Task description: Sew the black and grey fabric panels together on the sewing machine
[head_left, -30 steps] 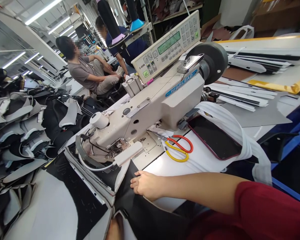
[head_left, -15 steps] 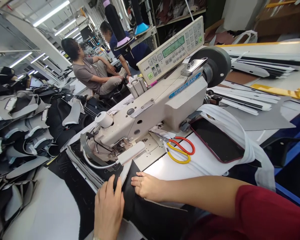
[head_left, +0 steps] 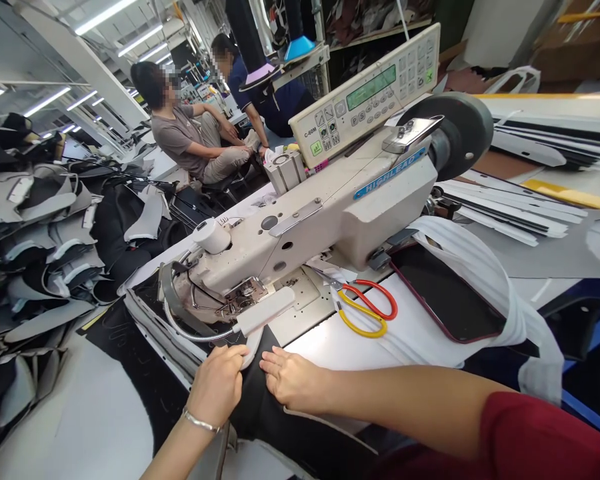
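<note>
My left hand [head_left: 215, 383] pinches the pale strip [head_left: 253, 348]; my right hand [head_left: 293, 379] lies flat, fingers [head_left: 271, 363] nearly together, on black material [head_left: 253, 392] before the sewing machine [head_left: 305, 223]. Uneven pull could pucker it.

the right sleeve [head_left: 535, 427] is dark red. a slim silver bracelet [head_left: 201, 423] circles the wrist [head_left: 203, 408] behind the left hand [head_left: 216, 380].

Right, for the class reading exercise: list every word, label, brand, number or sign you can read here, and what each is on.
"HIGHLEAD": blue plate on the sewing machine
"C-60M": control panel, lower left
"P" and "S": two small buttons on that panel
Green screen: any text too small to read
Other button marks: too small to tell surely
</note>
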`<state>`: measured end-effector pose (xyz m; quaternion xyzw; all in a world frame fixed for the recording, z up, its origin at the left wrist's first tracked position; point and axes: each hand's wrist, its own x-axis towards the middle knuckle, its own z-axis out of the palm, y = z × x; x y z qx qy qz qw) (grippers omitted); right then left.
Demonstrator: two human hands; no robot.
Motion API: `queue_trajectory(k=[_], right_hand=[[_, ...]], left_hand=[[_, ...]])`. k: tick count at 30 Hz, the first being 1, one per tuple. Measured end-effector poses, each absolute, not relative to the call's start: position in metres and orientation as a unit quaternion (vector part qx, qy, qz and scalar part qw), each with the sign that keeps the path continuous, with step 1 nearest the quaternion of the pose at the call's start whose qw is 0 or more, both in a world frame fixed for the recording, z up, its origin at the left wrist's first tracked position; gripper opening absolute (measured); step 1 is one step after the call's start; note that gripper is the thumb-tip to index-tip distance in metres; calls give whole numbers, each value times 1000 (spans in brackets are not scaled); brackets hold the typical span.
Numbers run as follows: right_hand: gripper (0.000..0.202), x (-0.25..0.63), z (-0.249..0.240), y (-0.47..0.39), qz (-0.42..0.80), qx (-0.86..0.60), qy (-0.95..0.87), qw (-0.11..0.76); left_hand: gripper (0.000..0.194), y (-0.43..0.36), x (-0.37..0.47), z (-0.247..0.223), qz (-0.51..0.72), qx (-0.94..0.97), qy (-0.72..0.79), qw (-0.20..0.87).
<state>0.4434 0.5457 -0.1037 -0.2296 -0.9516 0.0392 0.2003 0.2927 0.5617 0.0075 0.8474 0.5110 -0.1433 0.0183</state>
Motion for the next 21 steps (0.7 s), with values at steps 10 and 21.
queue_trajectory(k=[10, 21], right_hand=[[15, 440, -106, 579, 124, -217, -949, 194], [15, 416, -70, 547, 164, -153, -970, 95]], left_hand=[[33, 572, 330, -4, -172, 785, 592, 64], [30, 583, 337, 0, -193, 726, 650, 115]])
